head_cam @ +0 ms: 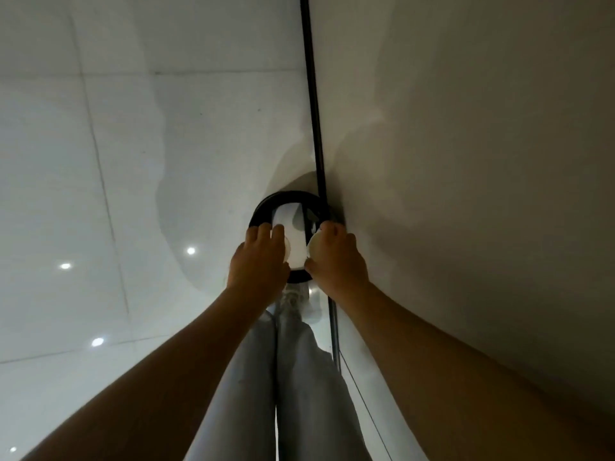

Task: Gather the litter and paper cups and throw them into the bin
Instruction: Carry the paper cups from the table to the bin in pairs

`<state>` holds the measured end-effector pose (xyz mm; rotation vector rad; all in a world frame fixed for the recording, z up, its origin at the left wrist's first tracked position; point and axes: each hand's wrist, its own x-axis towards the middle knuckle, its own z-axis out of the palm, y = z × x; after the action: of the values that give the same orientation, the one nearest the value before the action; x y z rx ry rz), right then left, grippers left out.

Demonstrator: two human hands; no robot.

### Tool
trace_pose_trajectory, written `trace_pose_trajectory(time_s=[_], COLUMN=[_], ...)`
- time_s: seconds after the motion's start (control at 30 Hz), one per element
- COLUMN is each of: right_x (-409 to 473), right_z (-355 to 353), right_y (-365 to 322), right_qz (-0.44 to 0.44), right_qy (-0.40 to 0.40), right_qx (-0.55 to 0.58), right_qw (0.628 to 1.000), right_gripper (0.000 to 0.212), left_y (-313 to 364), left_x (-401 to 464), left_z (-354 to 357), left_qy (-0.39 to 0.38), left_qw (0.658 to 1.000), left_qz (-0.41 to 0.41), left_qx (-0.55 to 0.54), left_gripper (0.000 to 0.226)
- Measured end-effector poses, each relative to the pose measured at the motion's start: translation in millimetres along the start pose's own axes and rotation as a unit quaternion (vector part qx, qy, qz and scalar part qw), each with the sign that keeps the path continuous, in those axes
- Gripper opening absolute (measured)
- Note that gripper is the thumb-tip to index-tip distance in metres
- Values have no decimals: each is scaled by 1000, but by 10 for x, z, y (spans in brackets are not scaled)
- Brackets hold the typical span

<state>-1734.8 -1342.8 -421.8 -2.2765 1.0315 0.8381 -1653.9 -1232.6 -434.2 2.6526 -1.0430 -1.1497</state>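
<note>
A round black bin (266, 207) stands on the floor against the wall, directly below both hands. My left hand (258, 257) is closed around a white paper cup (283, 249) over the bin's mouth. My right hand (336, 257) grips another pale paper cup (314, 247) at the bin's right side. Between the hands, white paper litter (294, 231) hangs over the bin's opening; which hand holds it I cannot tell. The bin's near rim is partly hidden by the hands.
Glossy white floor tiles (100, 194) spread to the left, with ceiling lights mirrored in them. A beige wall (466, 161) rises on the right, edged by a black skirting strip (312, 94). My legs in light trousers (293, 377) stand just before the bin.
</note>
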Motion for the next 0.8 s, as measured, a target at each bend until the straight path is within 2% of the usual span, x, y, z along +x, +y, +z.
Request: trace_pose_trajectory(time_s=[0.17, 0.33, 0.5, 0.8], right_x=[600, 947, 1117, 1213], right_z=[447, 655, 763, 825], right_y=[134, 180, 203, 223], right_qz=[-19, -22, -22, -47], right_qy=[-21, 4, 7, -17], right_qx=[-25, -16, -15, -26], right_qw=[999, 1000, 1000, 998], right_gripper=[64, 71, 72, 74], left_y=[-15, -151, -264, -296], left_x=[528, 875, 1009, 1175], left_z=[499, 743, 862, 987], left_qy=[24, 35, 19, 26], left_qw=[999, 998, 998, 995], left_qz=[30, 24, 4, 48], left_qx=[17, 50, 60, 78], left_gripper=[66, 69, 71, 69])
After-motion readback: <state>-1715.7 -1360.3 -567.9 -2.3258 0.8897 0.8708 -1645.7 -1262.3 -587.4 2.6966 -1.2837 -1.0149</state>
